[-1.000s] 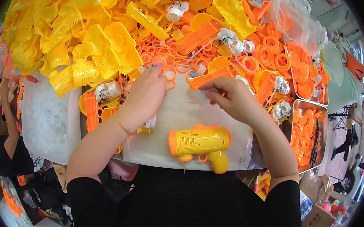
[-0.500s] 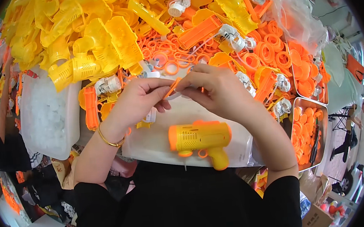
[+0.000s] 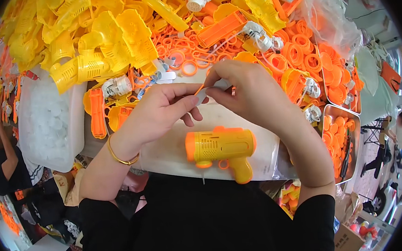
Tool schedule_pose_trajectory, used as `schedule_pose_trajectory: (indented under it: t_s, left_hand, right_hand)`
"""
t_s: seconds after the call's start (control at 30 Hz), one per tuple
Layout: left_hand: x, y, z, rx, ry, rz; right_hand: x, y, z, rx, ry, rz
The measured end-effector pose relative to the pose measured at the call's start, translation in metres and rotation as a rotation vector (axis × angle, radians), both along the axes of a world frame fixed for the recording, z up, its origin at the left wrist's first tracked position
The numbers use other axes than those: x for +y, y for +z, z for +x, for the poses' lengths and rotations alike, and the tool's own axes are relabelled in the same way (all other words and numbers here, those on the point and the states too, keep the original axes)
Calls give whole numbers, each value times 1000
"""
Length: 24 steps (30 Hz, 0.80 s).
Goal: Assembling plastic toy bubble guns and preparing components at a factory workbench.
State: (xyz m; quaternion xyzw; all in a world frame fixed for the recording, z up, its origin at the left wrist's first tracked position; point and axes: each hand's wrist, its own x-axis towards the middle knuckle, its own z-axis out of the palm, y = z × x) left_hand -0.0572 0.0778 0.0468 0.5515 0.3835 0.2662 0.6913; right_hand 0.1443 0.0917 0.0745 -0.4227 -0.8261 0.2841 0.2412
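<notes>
Above the work surface, my left hand (image 3: 163,105) pinches a thin orange piece (image 3: 200,89), seen nearly edge-on. A small translucent whitish piece (image 3: 202,96) lies against it at the fingertips. My right hand (image 3: 250,86) is closed close beside it, thumb and forefinger around a greyish translucent piece (image 3: 223,83); its fingers partly cover it. Whether the translucent bits are one part I cannot tell. Below both hands, a yellow and orange toy bubble gun (image 3: 221,148) lies on its side, its handle toward me, untouched.
Yellow shell halves (image 3: 107,43) are heaped at the far left, orange rings (image 3: 294,56) at the far right. A white tub (image 3: 43,129) of translucent parts stands left. At right, a metal tray (image 3: 352,160) holds orange discs. Another person's arm (image 3: 6,142) shows at far left.
My hands stay together, and the orange piece has turned and shifted slightly right. More of the translucent piece shows between my right fingers. At far left, the other person's arms have moved.
</notes>
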Motion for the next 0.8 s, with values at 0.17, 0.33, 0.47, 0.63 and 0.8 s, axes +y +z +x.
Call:
schedule_pose_trajectory:
  t_s: [0.17,0.33,0.47,0.63,0.8]
  left_hand:
    - [-1,-2,7,26,49,-22]
    - [0,-10,12,114,106,97]
    - [11,-33,4,653,17,725]
    - [21,-46,15,986,-121,1120]
    - [57,-21,31,1001,0,1102]
  right_hand:
    - [-4,-2,2,85,-86,-183]
    - [-8,-15,7,123,-119,-178]
    - [-3,-27,34,284,-247,-526]
    - [21,-39,20,167,-274,-296]
    - [38,-55,23,-48,-312,-166]
